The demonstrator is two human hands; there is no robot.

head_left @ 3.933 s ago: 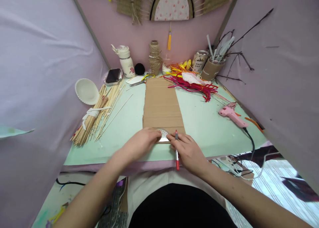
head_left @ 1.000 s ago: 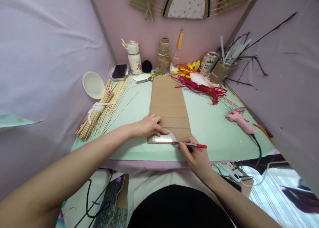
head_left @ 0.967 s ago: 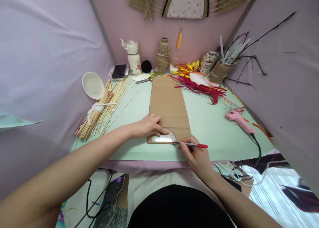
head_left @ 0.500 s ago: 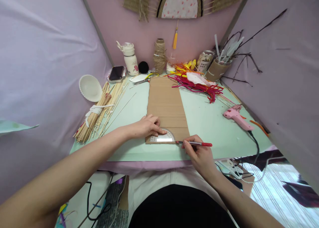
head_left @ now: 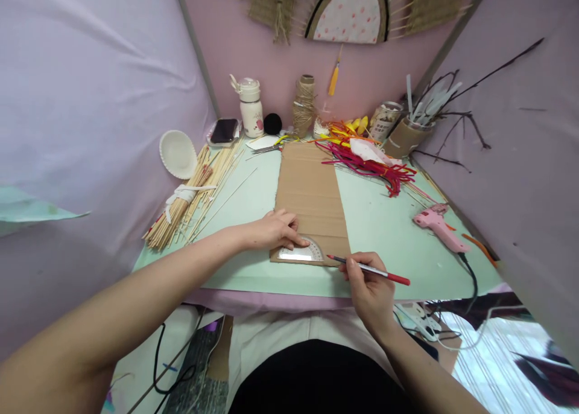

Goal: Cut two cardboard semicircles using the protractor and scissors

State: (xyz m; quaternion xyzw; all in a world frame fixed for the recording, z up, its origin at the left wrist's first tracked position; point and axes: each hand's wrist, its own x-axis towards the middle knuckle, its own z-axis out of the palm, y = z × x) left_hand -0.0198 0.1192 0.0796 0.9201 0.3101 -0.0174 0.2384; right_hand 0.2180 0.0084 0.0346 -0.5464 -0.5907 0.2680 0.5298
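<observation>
A clear half-round protractor (head_left: 302, 252) lies flat near the front end of a long strip of brown cardboard (head_left: 310, 187). My left hand (head_left: 281, 228) rests over the cardboard's left edge, pressing the protractor down from above with its fingertips; it does not grasp it. In my right hand (head_left: 371, 284) a red pen (head_left: 375, 270) is pinched between thumb and fingers. Its red tip points left, just off the protractor's right corner, above the cardboard. Whether the tip touches the cardboard I cannot tell.
Thin wooden sticks (head_left: 181, 212) and a white bowl (head_left: 178, 154) are at left. Behind stand a bottle (head_left: 251, 109) and a twine spool (head_left: 304, 109). Red pipe cleaners (head_left: 375, 169), a pot of twigs (head_left: 407, 137) and a pink glue gun (head_left: 438, 227) with its cord are at right.
My right hand has drawn the pen back from the protractor's lower right corner, and the pen now slants more. The left hand stays on the protractor. The whole view has shifted slightly.
</observation>
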